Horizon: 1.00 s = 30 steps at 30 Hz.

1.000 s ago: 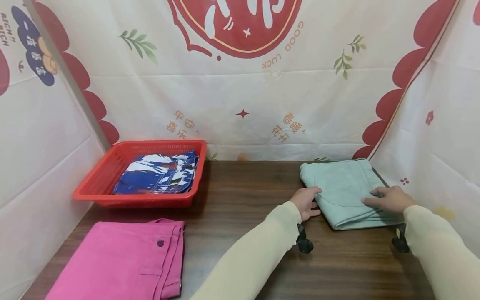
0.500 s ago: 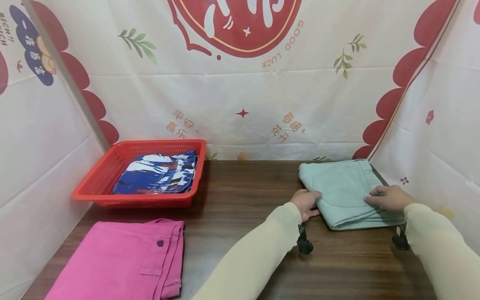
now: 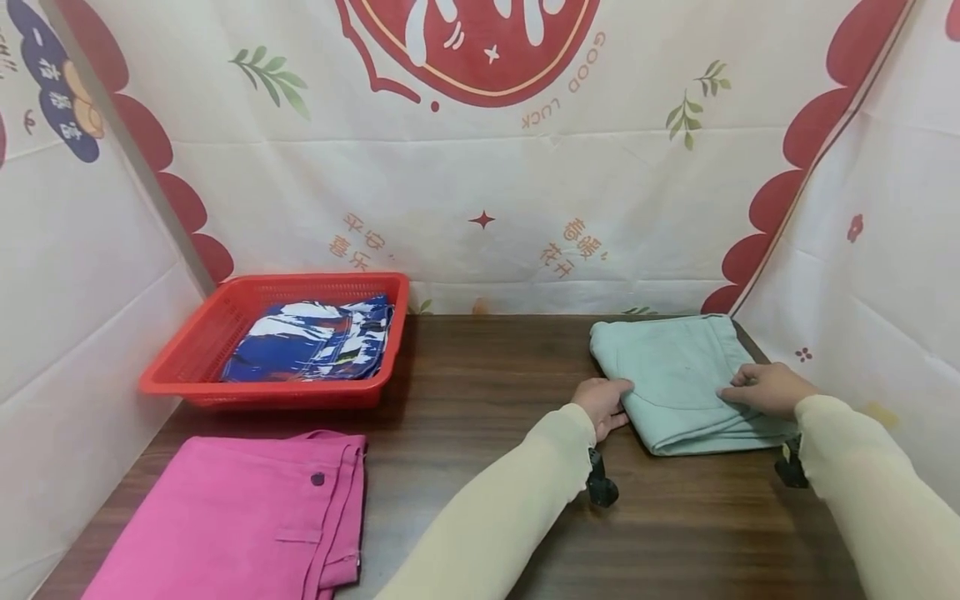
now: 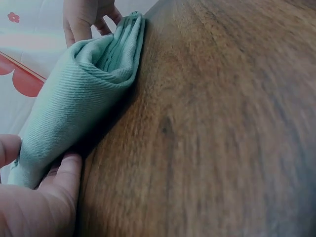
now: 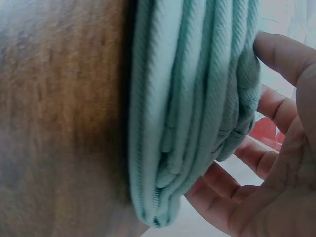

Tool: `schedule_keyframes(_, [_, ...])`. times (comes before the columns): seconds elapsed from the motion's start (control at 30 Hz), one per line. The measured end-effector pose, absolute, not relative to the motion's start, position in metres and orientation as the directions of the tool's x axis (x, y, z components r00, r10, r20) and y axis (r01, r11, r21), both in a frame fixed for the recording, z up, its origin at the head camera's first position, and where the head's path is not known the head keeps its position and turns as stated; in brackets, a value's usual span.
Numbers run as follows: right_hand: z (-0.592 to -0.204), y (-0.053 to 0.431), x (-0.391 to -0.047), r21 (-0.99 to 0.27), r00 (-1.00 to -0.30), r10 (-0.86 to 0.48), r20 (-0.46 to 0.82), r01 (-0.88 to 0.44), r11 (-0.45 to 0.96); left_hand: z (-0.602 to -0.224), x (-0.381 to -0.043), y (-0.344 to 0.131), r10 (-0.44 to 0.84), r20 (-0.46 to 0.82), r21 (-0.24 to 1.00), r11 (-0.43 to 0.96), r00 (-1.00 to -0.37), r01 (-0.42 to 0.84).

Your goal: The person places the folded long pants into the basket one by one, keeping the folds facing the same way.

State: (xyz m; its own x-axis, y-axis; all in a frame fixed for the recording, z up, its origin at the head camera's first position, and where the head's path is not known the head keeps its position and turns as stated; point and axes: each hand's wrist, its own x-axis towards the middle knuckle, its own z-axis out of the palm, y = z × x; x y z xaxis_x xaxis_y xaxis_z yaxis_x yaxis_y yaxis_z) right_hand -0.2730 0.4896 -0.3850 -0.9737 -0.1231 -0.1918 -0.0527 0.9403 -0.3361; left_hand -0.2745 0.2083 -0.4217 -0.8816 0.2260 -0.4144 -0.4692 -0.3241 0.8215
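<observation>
Pale green folded trousers [image 3: 667,367], of thick twill with a curved seam, lie at the table's back right. My left hand [image 3: 600,403] pinches their left edge, thumb on top and fingers tucked beneath, as the left wrist view shows. On the right part of the top layer rest the fingertips of my right hand [image 3: 772,390]. Seen in the right wrist view, that hand [image 5: 286,158] has its fingers spread loosely against the stacked layers of the trousers [image 5: 197,98]. The left wrist view shows the rolled fold of the trousers [image 4: 64,108] close to the tabletop.
A red plastic basket [image 3: 172,379] at the back left holds a folded blue-and-white patterned garment [image 3: 300,342]. Folded pink trousers [image 3: 225,508] with a dark button lie at the front left. Printed cloth walls [image 3: 480,175] bound the brown wooden table [image 3: 487,367] behind and at both sides.
The head view has shifted slightly. Both hands stay at the pale green trousers, which sit a touch further left; their fold looks the same.
</observation>
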Motion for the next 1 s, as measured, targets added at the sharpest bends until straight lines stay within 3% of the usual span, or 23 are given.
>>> schedule_keyframes(0.53, [-0.377,0.495,-0.269,-0.472,-0.896,-0.14,-0.42,0.084,0.877,-0.424,-0.26,0.203,0.203,-0.405,0.86,-0.247,-0.891,-0.447])
schedule_keyframes(1.0, [-0.365,0.487,-0.266,-0.451,-0.894,-0.133,-0.427,0.083,0.889,-0.423,-0.259,0.197,0.195,-0.401,0.868,-0.232,-0.895,-0.439])
